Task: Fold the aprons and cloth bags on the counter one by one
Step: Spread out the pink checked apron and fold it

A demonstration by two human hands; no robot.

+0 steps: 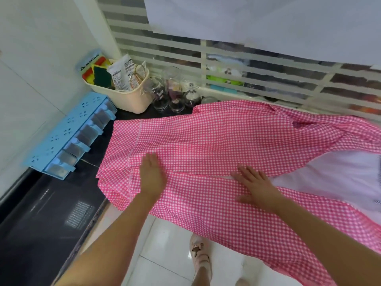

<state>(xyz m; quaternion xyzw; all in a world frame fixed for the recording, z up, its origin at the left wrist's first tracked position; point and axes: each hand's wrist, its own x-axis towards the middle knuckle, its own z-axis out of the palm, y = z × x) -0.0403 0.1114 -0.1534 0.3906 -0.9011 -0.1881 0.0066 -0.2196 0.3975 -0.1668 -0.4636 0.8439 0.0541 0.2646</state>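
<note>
A pink-and-white checked apron (216,141) lies spread across the dark counter (97,147), its near part hanging over the front edge. One side is folded inward, with a seam running between my hands. My left hand (151,174) rests flat on the cloth near its left hem, fingers together. My right hand (254,185) presses flat on the fold edge, fingers spread. A pale white lining or second cloth (329,178) shows at the right under the pink fabric.
A blue drawer rack (68,133) stands at the counter's left. A cream basket (123,96) with sponges and packets sits at the back corner, with glass jars (175,91) beside it. A dark cooktop (47,205) lies at the near left. White tiled floor and my sandalled foot (200,254) are below.
</note>
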